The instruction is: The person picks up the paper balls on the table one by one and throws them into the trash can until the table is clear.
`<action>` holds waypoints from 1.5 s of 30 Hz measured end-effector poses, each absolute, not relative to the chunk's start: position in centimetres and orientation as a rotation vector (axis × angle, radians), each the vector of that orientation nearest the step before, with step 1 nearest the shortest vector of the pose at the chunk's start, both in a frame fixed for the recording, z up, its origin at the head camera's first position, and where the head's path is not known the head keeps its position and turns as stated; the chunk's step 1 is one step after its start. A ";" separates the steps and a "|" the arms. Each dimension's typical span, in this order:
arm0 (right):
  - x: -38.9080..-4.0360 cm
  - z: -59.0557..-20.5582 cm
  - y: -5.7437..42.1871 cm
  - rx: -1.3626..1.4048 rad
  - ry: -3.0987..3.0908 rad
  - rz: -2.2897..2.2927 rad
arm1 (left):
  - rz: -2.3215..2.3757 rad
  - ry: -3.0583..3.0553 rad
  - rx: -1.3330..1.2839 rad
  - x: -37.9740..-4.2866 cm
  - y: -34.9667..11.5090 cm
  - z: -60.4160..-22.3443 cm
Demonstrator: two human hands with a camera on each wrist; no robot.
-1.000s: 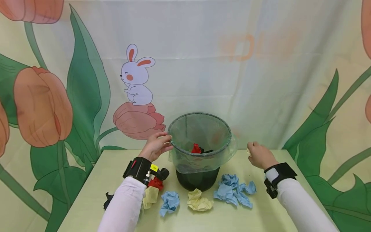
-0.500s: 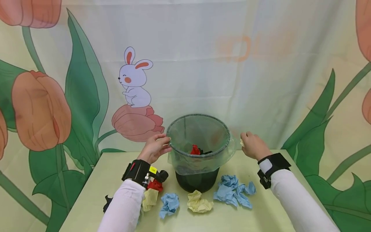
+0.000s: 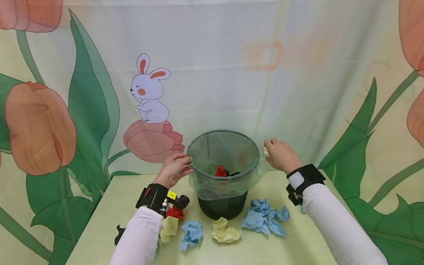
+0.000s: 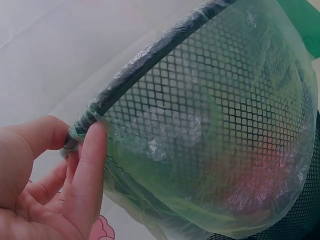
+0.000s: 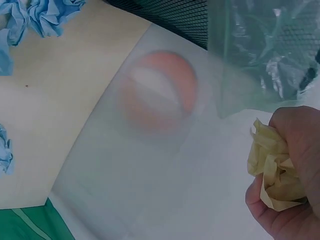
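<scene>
A black mesh wastebasket (image 3: pixel 222 207) stands upright on the table, lined with a translucent green bag (image 3: pixel 228 189) folded over its rim. My left hand (image 3: pixel 172 171) pinches the bagged rim on the left side, its thumb and a finger on either side of it in the left wrist view. To the right of the basket, at about rim height, my right hand (image 3: pixel 283 156) grips a crumpled yellow paper ball (image 5: pixel 275 167), partly covered by the fingers. Inside the basket lie a red crumpled paper (image 3: pixel 220 171) and some black paper (image 3: pixel 233 174).
On the table (image 3: pixel 265 252), crumpled blue papers (image 3: pixel 260 217) lie right of the basket. A yellow paper (image 3: pixel 225 231) and a blue one (image 3: pixel 191 235) lie in front. Red (image 3: pixel 175 212), yellow (image 3: pixel 169 229) and black papers (image 3: pixel 119 235) lie near my left forearm. A printed curtain (image 3: pixel 212 66) hangs behind.
My right hand has moved left and up toward the basket with the yellow paper ball. The left hand keeps its hold on the rim. The whole view has shifted slightly.
</scene>
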State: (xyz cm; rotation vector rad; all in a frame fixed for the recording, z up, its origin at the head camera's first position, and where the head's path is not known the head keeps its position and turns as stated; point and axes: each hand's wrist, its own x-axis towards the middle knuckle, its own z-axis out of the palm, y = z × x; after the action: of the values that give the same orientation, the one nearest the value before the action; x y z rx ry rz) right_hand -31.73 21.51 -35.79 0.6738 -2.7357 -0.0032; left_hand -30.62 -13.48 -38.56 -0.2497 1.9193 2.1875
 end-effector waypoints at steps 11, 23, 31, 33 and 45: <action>-32.0 -34.2 19.6 0.739 -2.654 0.012 | 2.195 1.920 -0.263 -30.6 -13.9 -38.5; -31.7 -32.7 16.6 0.841 -2.619 0.011 | 2.219 1.891 -0.259 -30.7 -13.8 -38.5; -31.2 -32.3 14.9 0.868 -2.642 -0.017 | 2.235 1.900 -0.272 -30.7 -13.6 -38.7; -31.1 -32.3 14.6 0.888 -2.625 -0.012 | 2.235 1.902 -0.274 -30.7 -13.5 -38.8; -30.9 -32.1 12.8 0.960 -2.603 0.034 | 2.211 1.901 -0.269 -30.7 -13.6 -38.8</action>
State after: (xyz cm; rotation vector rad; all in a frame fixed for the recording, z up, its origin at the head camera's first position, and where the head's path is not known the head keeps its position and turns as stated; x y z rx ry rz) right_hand -30.87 12.84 -32.07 0.9604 -2.6028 0.0343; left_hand -30.73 -13.59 -38.81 -0.2694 1.9006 2.2106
